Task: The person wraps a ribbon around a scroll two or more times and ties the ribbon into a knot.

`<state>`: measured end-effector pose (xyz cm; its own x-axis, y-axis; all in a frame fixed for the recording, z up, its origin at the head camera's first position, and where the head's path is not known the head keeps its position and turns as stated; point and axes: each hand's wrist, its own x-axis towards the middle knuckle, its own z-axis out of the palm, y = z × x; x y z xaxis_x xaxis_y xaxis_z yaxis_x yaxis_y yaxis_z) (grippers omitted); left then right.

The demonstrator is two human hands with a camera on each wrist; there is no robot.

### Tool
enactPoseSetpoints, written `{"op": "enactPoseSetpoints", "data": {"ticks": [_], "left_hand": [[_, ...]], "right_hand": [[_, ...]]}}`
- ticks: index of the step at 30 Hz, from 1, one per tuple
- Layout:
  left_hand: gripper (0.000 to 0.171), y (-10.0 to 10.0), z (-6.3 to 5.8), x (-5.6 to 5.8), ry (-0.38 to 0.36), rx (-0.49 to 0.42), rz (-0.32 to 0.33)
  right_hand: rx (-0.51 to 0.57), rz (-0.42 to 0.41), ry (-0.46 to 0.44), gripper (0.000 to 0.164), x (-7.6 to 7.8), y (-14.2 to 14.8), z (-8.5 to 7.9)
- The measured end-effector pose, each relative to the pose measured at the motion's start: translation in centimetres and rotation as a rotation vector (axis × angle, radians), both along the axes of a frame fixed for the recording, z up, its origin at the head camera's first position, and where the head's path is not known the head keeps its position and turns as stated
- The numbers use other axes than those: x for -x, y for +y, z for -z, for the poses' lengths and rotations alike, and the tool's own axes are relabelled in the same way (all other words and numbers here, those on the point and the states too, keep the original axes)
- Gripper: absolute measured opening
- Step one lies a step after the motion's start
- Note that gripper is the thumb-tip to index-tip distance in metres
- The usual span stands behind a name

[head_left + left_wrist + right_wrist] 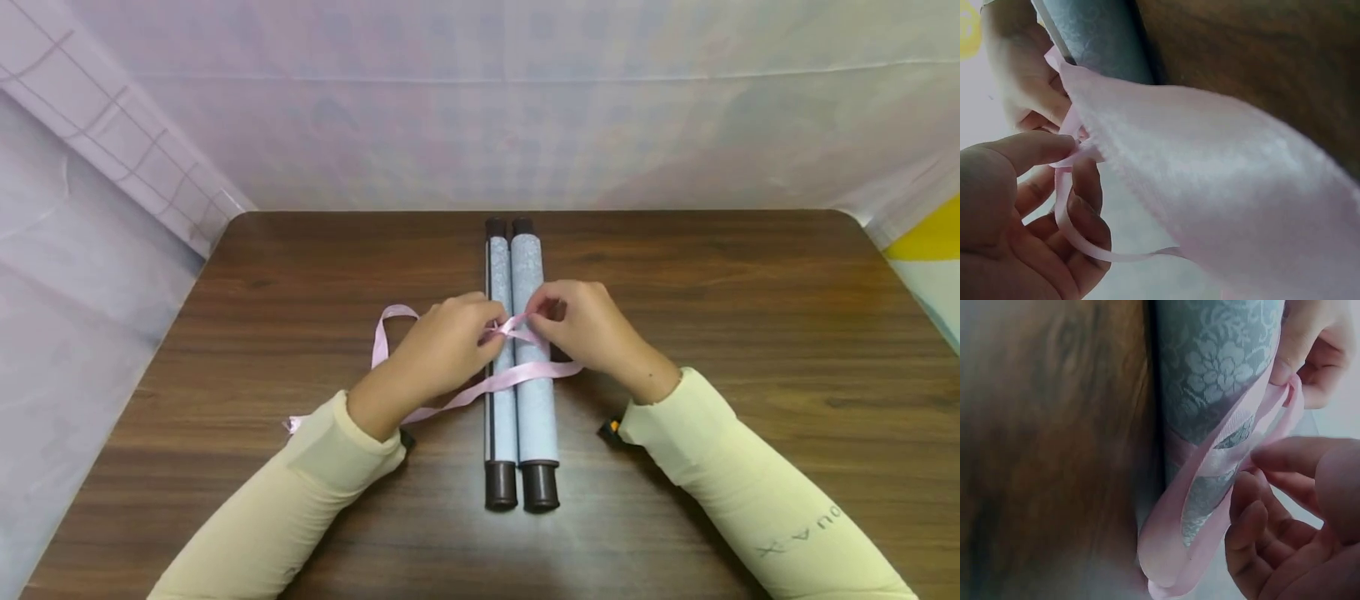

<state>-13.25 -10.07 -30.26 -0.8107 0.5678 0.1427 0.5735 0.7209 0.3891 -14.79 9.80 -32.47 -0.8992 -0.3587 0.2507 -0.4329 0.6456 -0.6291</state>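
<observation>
A scroll rolled from both ends lies lengthwise on the table, its two pale blue floral rolls [534, 425] side by side with dark brown end knobs [540, 487]. Pink ribbon [517, 375] crosses over the rolls and meets in a crossing or loop near their middle. My left hand [457, 337] pinches the ribbon between thumb and index finger over the left roll. From the other side my right hand [585, 321] pinches another part of it above the right roll. One ribbon length [1222, 156] passes close before the left wrist camera, and a loop [1172, 550] hangs beside the right roll.
The scroll rests on a dark wood-grain table [750, 308]. A ribbon tail [294, 423] lies left of my left forearm, and another stretch curves behind that wrist. Pale patterned cloth [480, 142] hangs behind the table's far edge.
</observation>
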Motion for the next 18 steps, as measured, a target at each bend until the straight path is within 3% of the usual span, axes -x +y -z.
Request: {"op": "enactPoseSetpoints", "data": {"ticks": [11, 18], "left_hand": [[0.010, 0.09, 0.07, -0.03, 0.029, -0.030, -0.005], [0.010, 0.15, 0.12, 0.06, 0.027, -0.031, -0.021]], "right_hand": [[-0.002, -0.207, -0.137, 0.012, -0.15, -0.05, 0.40], [0.006, -0.272, -0.199, 0.015, -0.26, 0.45, 0.20]]}}
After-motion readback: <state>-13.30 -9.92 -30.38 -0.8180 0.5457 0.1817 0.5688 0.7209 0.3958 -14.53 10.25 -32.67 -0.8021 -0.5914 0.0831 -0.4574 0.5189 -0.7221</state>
